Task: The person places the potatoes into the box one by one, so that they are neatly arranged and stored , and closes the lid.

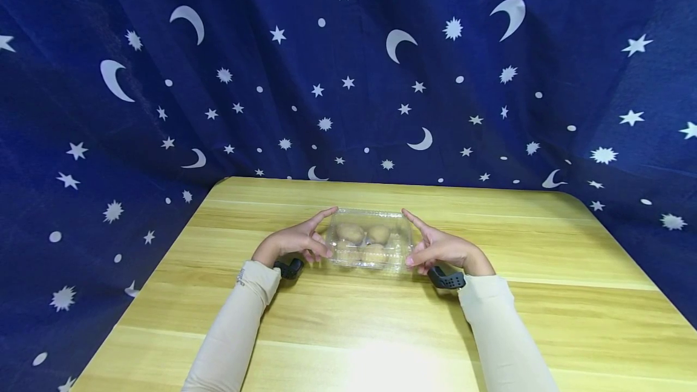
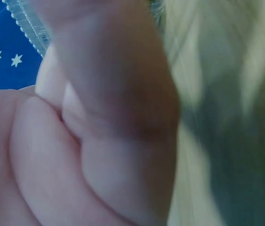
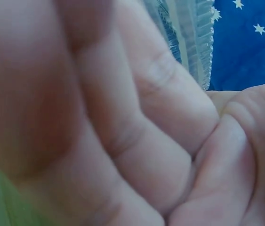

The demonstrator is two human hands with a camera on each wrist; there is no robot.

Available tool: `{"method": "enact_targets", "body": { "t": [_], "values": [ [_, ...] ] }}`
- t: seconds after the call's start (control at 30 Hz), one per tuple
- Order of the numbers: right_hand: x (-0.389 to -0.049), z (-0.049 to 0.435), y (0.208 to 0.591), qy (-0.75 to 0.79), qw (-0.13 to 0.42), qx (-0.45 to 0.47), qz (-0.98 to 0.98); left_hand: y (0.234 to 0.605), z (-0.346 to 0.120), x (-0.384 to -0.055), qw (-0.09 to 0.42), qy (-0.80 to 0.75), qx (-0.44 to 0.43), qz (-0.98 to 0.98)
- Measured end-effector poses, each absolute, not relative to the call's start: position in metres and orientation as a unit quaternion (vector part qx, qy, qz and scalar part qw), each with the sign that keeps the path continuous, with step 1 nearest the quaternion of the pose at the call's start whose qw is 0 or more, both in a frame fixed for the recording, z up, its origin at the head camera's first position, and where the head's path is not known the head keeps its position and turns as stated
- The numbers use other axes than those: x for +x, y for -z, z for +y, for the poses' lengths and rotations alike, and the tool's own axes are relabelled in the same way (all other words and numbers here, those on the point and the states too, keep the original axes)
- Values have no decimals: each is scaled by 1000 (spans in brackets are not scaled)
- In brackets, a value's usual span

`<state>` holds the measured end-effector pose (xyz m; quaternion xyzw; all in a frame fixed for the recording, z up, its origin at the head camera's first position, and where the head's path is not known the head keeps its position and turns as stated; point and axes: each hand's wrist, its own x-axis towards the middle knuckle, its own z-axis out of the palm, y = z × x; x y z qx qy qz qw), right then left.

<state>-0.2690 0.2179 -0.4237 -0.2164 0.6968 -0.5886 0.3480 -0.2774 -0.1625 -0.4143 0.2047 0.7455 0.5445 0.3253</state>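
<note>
A clear plastic box (image 1: 401, 243) with a ridged rim lies at the middle of the table in the head view, holding several rounded, light-brown things (image 1: 350, 233) that look like potatoes. My left hand (image 1: 298, 240) grips its left end, index finger stretched to the far corner and thumb at the near one. At the opposite end my right hand (image 1: 442, 249) holds it the same way. Curled fingers fill much of both wrist views. Behind them the box's beaded edge (image 2: 30, 29) shows in the left wrist view, and its ribbed side (image 3: 197, 42) in the right.
The box is on a light wood-grain table (image 1: 327, 319) with rounded far corners. A dark blue cloth (image 1: 359, 156) printed with white moons and stars hangs behind the table and along its sides. Black straps (image 1: 446, 279) circle both wrists.
</note>
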Motion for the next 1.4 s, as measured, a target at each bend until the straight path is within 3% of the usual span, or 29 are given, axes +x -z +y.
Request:
{"method": "enact_targets", "body": {
  "t": [1.07,1.4],
  "values": [
    [-271,212,434,605,337,-221,687,427,-163,-284,326,-557,218,732],
    [-262,219,443,592,285,-250,711,443,-166,-278,307,-565,234,730]
  ]
}}
